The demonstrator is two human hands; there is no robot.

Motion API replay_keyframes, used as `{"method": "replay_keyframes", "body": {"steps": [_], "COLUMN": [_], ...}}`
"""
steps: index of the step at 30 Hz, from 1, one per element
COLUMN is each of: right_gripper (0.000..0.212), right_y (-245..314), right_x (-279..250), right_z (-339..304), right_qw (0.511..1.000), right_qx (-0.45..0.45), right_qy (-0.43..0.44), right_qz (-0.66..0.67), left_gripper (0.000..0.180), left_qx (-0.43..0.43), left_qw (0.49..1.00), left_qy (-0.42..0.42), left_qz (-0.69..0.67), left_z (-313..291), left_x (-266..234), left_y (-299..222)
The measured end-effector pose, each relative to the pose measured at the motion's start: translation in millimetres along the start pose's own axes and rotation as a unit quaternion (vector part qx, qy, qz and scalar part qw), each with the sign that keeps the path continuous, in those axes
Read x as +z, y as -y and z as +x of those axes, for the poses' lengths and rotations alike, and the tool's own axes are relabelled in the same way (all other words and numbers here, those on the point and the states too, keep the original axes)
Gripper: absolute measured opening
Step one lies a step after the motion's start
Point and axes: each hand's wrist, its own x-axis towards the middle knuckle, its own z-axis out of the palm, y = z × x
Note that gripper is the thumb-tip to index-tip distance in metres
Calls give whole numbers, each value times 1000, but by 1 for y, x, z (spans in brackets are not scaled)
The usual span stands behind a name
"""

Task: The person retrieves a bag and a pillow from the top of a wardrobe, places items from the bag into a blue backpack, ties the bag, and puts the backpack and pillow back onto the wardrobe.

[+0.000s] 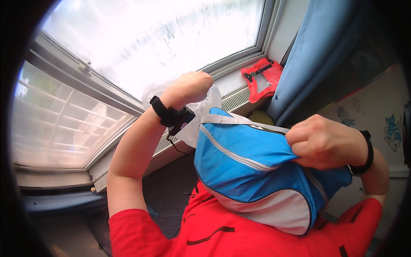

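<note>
1. A blue and white bag (252, 171) with pale zips sits in the middle of the view, above the person's red clothing (222, 231), and serves here as the landmark.
2. The right hand (323, 141) sits at the bag's upper right edge. Its fingers are curled into a tight fist, pinching a fold of the blue fabric.
3. A black band (367, 156) circles the right wrist, just right of the bag.
4. The left hand (190, 88) is raised above the bag's upper left corner. It grips a clear plastic bag (199, 115), but the fingers are turned away, so how far they close cannot be told.
5. The plastic bag hangs down from that hand and touches the blue bag's top left edge.
6. A black wrist strap with a small device (173, 116) sits on the left wrist, just left of the bag.
7. A red flat object (262, 79) lies on the windowsill, above the bag.
8. A blue curtain (319, 55) hangs above and right of the bag.
9. A large window (150, 38) fills the area above and left of the bag.
</note>
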Motion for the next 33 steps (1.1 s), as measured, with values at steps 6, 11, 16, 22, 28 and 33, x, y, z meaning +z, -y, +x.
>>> {"method": "replay_keyframes", "body": {"steps": [6, 11, 16, 22, 28, 33], "right_gripper": [17, 15, 17, 17, 17, 17], "right_y": [5, 10, 1, 11, 26, 33], "right_x": [2, 3, 14, 11, 22, 30], "right_z": [9, 4, -13, -31, -24, -3], "right_qw": [996, 995, 998, 994, 996, 999], "right_qx": [-64, -72, -17, 27, 15, -10], "right_qy": [56, 59, -58, -100, -89, -52], "right_qz": [-27, -34, 29, 22, -13, -12], "left_gripper": [18, 23, 36, 37, 41, 44], "left_qx": [-15, 2, 57, 17, -27, -33], "left_qw": [999, 1000, 989, 954, 883, 875], "left_qy": [-28, 31, -72, -145, -216, -261], "left_qz": [10, -3, -115, -260, -416, -405], "left_z": [-4, -28, -94, -173, -179, -118], "left_x": [-1, 4, -18, 11, 71, 98], "left_y": [-12, -41, -51, -32, -36, 0]}}
